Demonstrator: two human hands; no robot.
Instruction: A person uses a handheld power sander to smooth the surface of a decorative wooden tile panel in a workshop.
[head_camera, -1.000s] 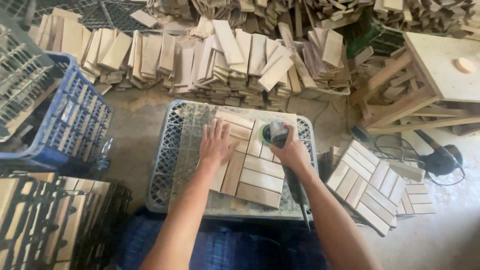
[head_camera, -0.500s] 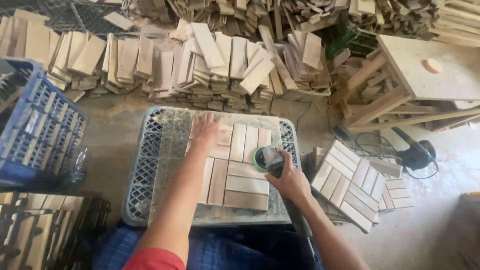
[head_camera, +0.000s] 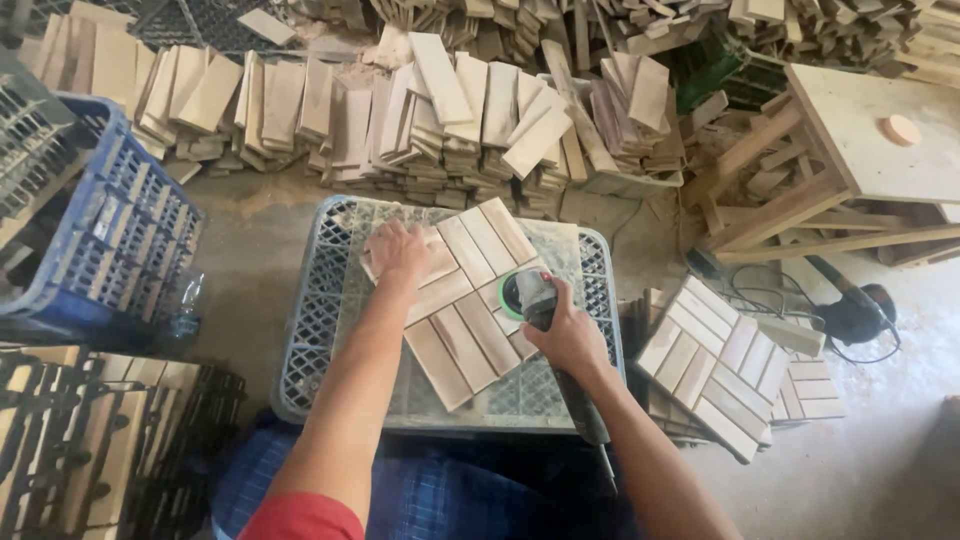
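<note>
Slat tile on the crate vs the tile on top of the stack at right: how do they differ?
The crate tile lies flat on the upturned grey crate, under the left hand and the sander. The stack tile tops a pile on the floor, untouched. Both are square panels of pale wooden slats.

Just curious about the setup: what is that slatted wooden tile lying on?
The wooden tile lies on an upturned grey plastic crate with a lattice surface. The crate's middle is covered by the tile, so that part stays unseen.

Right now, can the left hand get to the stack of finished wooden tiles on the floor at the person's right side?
Probably not easily. The left hand presses the far left corner of the wooden tile, and the right hand with the sander lies between it and the stack of tiles.
</note>
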